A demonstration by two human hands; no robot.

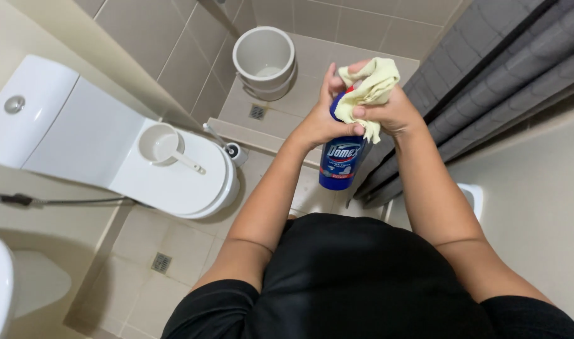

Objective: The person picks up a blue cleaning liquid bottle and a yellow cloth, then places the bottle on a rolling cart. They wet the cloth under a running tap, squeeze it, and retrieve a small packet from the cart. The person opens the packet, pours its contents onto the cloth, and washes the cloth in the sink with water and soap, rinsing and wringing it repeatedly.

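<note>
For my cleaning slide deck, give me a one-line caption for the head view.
Left hand holds a blue bottle while the right hand presses a yellow cloth to its top, above a closed toilet.

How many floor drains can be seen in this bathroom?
2: one floor drain lies beside the white bucket; the other drain lies on the tiles below the toilet. More may be hidden.

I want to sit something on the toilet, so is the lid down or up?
Down. The white toilet lid lies flat over the bowl, and a white scoop with a handle rests on top of it.
</note>
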